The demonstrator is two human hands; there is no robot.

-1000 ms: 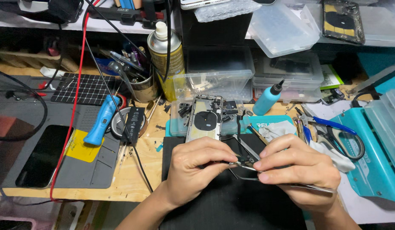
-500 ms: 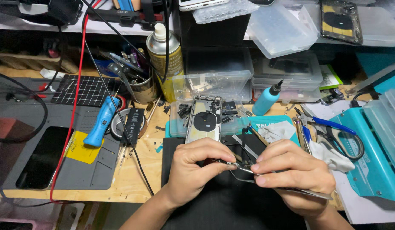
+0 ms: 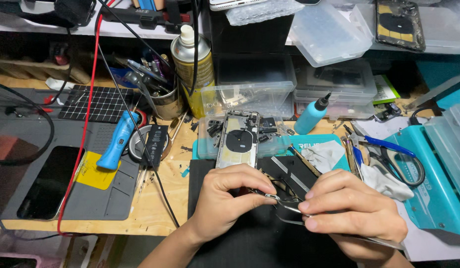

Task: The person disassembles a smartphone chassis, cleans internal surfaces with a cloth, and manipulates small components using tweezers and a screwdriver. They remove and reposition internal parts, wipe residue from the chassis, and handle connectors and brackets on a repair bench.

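Observation:
My left hand (image 3: 230, 201) pinches a tiny metal phone part (image 3: 270, 196) between thumb and fingers over a black work mat (image 3: 210, 171). My right hand (image 3: 354, 211) grips metal tweezers (image 3: 294, 211) whose tips reach the small part. An opened phone housing (image 3: 238, 139) with a round black coil lies just beyond my left hand, at the mat's far edge.
A clear tray of small parts (image 3: 274, 141), a blue-capped squeeze bottle (image 3: 312, 115) and a spray can (image 3: 193, 67) stand behind. A blue tool (image 3: 118, 140), grey mat with a dark phone (image 3: 49, 181) lie left. Scissors (image 3: 389, 154) and a teal case (image 3: 438, 183) sit right.
Both hands have stayed over the black mat, with only slight shifts of the fingers and tweezers around the small part.

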